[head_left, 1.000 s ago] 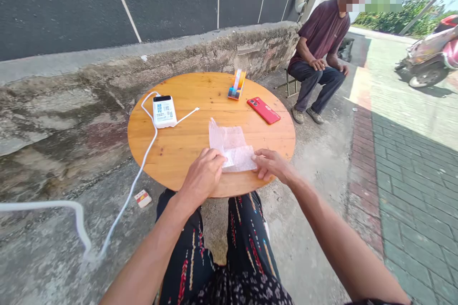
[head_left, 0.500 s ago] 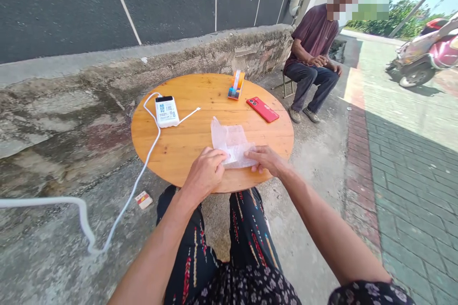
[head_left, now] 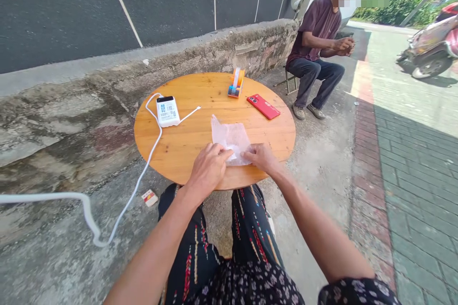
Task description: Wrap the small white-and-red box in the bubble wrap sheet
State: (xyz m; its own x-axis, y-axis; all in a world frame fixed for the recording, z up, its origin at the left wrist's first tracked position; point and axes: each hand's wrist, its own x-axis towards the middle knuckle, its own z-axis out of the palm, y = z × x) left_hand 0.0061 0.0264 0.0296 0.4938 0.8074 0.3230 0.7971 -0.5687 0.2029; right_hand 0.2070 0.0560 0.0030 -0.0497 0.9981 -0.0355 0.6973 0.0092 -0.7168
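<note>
A translucent sheet of bubble wrap (head_left: 238, 133) lies near the front of the round wooden table (head_left: 168, 152), its upper left corner sticking up. On it is a small flat white piece (head_left: 232, 148), partly covered, whose kind I cannot make out. My left hand (head_left: 212, 162) presses the wrap's left side and the white piece, fingers closed together. At the right edge, my right hand (head_left: 264, 157) pinches the folded wrap between thumb and fingers. Beyond the sheet rest a red phone (head_left: 264, 106), face down, and an orange and blue tape dispenser (head_left: 236, 83).
A white power bank (head_left: 167, 112) with a short cable stands at the table's left. A long white cord (head_left: 143, 171) runs from it past the table edge. A small box (head_left: 149, 198) lies on the ground. Another person (head_left: 317, 38) sits on a stool at the back right.
The wrap's right side has been folded inward, and my right hand has shifted slightly left with it. My left hand stays nearly in place. The seated person's hands have lifted off the lap.
</note>
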